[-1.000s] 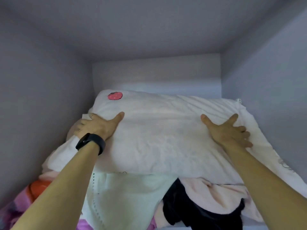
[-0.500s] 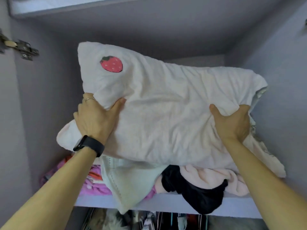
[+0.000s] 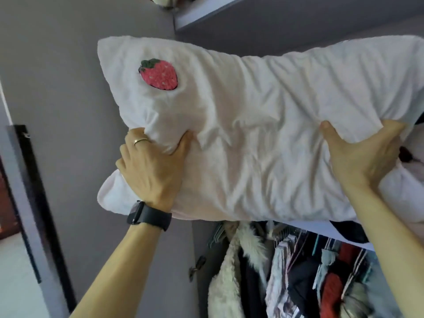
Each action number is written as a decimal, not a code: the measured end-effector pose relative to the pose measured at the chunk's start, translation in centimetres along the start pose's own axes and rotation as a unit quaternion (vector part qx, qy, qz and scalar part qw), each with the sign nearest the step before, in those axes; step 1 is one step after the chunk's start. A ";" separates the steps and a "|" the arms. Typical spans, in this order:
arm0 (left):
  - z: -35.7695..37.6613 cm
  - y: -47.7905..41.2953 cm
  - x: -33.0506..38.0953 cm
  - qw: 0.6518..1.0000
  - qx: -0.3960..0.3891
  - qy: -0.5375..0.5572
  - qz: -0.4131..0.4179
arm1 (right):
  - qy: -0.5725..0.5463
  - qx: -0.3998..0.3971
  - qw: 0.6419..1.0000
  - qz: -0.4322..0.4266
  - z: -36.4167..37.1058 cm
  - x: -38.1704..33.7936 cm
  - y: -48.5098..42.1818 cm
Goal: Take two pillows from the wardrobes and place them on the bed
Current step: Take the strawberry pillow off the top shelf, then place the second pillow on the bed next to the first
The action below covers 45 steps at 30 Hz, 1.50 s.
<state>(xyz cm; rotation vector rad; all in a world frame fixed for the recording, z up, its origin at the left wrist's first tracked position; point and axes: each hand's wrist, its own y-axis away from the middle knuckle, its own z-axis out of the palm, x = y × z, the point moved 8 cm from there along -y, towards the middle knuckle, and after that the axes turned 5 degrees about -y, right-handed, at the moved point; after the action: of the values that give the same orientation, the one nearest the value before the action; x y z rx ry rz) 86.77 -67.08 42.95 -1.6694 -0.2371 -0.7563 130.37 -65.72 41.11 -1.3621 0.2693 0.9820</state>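
The setting is a grey wardrobe [image 3: 321,19] viewed from below, with a shelf edge [image 3: 206,12] across the top and a flat grey panel [image 3: 68,88] on the left. The white pillow [image 3: 263,134] is held in the air in front of the wardrobe opening, long axis roughly horizontal, above the rail of hanging clothes [image 3: 298,271]. Its right end runs out of frame. A red strawberry patch [image 3: 159,74] sits near its upper left corner. The left hand [image 3: 153,171] grips the pillow's lower left portion: the thumb is pressed into the front face, and the fingers are curled round the edge and bunch the fabric. The right hand [image 3: 362,161] grips the lower right portion: the thumb points up against the front face and the fingers wrap round behind, where a loose flap of the cover lies over them. The left hand carries a gold ring [image 3: 140,141], and a black watch [image 3: 149,215] is on that wrist. Just right of the right hand, folded textiles [image 3: 410,157] are partly visible behind the pillow; contact with the pillow cannot be determined. Below, a cream fleecy garment [image 3: 229,271] hangs at the left end of the clothes, beside a metal hinge [image 3: 196,267]. A dark frame [image 3: 34,203] stands at the far left.
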 end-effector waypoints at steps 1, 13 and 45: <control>-1.3 -0.1 -0.6 1.000 0.007 -0.015 0.003 | -0.004 -0.011 1.000 0.000 0.5 -0.8 1.2; -18.6 4.8 -12.6 0.978 0.096 -0.167 -0.084 | -0.091 -0.187 0.977 0.051 5.8 -2.8 20.9; -76.1 57.5 -23.9 0.529 0.296 -0.474 -0.638 | -0.227 -0.871 0.411 -0.142 -22.5 -23.1 88.7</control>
<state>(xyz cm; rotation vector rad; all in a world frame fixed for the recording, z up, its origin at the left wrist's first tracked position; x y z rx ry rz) 73.16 -146.99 -12.76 -0.7868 -2.4100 -0.4982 61.38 -104.84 -10.00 -2.6069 -1.9877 1.1438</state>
